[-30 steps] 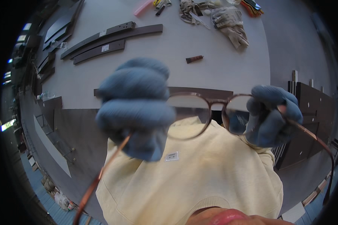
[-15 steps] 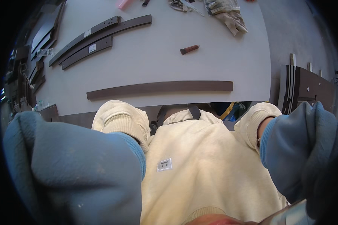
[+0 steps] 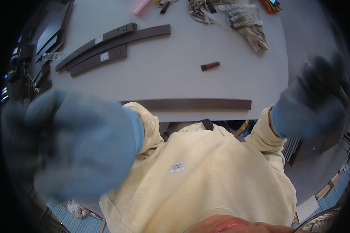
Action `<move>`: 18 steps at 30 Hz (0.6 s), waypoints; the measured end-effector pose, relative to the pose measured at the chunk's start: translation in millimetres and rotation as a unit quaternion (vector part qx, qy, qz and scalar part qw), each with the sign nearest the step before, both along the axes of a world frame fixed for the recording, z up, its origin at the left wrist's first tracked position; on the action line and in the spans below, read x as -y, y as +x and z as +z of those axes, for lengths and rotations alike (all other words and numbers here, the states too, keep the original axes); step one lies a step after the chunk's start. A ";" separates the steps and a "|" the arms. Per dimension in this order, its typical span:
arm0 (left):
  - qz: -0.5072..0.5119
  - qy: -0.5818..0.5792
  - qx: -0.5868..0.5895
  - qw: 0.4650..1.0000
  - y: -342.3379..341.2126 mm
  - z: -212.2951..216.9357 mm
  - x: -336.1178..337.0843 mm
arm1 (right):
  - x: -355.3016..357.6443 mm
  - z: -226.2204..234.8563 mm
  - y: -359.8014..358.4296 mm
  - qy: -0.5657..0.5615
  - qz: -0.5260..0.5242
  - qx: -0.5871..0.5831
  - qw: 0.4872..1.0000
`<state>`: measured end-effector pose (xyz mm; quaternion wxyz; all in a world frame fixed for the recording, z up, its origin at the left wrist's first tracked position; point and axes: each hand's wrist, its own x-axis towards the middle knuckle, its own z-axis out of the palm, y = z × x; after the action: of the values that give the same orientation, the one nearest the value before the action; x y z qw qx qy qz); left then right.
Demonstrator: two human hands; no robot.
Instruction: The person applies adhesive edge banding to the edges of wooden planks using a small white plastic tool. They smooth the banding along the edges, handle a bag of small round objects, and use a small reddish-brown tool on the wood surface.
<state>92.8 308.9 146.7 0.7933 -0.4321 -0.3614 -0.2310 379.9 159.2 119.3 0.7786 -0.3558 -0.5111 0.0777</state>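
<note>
Both blue-gloved hands have come forward from beside the face since half a second ago, the right one rising more. I can't tell through the blur whether the fingers of the left hand (image 3: pixel 85 143) or the right hand (image 3: pixel 315 99) are spread or pressed together. Below them is a cream sweatshirt (image 3: pixel 206 174). Nearest the hands, a long brown strip (image 3: pixel 198 104) lies along the near edge of the worktop (image 3: pixel 163 77), partly behind the left sleeve (image 3: pixel 146 128). Beyond sit a small dark-red tube (image 3: pixel 210 66), brown boards (image 3: pixel 147 33) at left and, farther, crumpled beige cloth (image 3: pixel 256 39).
</note>
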 end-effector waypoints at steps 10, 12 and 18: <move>-0.542 -0.633 0.460 0.307 102.5 -256.8 -169.6 | -76.5 -236.3 44.2 -0.501 -0.178 0.069 0.844; -0.500 -0.653 0.404 0.401 116.1 -289.8 -192.1 | -97.5 -260.8 61.5 -0.516 -0.221 0.113 0.820; -0.397 -0.714 0.305 0.490 175.3 -345.1 -271.4 | -174.5 -296.1 107.2 -0.470 -0.317 0.356 0.743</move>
<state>268.1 580.4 -198.3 -0.1219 -0.8510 -0.4118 -0.3022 487.0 333.7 -176.8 0.2541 -0.8199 -0.5074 -0.0759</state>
